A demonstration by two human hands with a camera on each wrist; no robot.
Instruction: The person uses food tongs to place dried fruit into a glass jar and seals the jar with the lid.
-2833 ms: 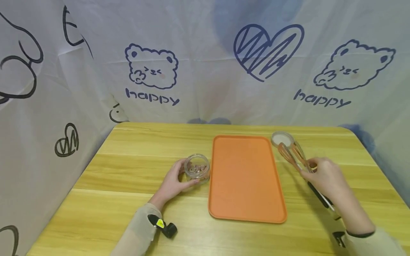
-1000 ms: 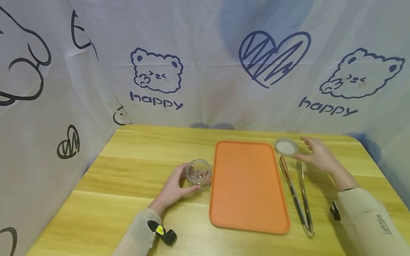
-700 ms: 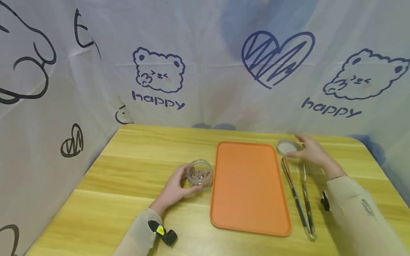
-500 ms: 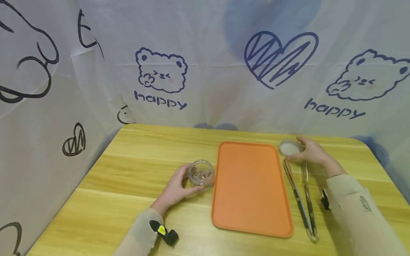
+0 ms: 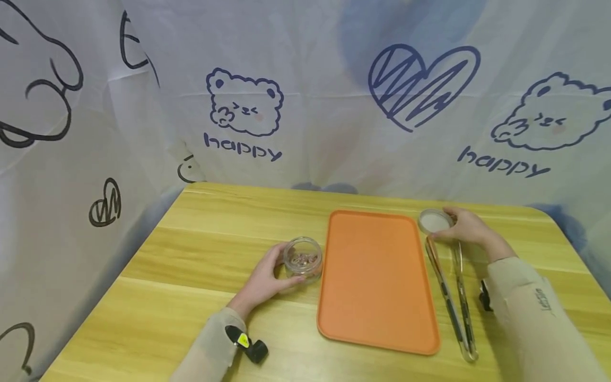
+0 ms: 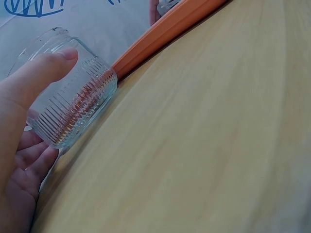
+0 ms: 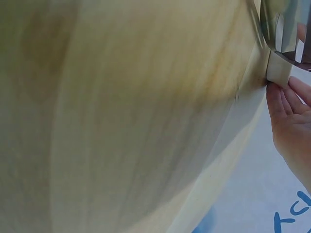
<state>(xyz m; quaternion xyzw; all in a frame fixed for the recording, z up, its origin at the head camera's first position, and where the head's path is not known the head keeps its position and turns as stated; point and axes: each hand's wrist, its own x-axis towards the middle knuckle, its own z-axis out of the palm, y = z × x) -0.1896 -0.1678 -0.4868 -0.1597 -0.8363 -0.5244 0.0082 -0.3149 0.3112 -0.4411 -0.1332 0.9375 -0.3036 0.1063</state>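
Note:
A clear glass jar (image 5: 303,259) stands on the table with a small heap of tiny reddish pieces in its bottom. My left hand (image 5: 262,278) holds it from the left, thumb on the near side; ribbed glass shows in the left wrist view (image 6: 77,104). At the back right, my right hand (image 5: 470,229) grips a round lid (image 5: 433,220) by its edge, thumb on the near rim and fingers on the far side. A pair of tongs (image 5: 448,305) lies just below that hand, tips close to the lid.
An orange tray (image 5: 377,281) lies between the jar and the tongs, its left edge close to the jar. The wooden table (image 5: 191,239) ends at the back against a white printed cloth (image 5: 324,106).
My right hand, which held the tongs earlier, has laid them down right of the tray and moved to the lid, taking hold of it. My left hand stays on the jar.

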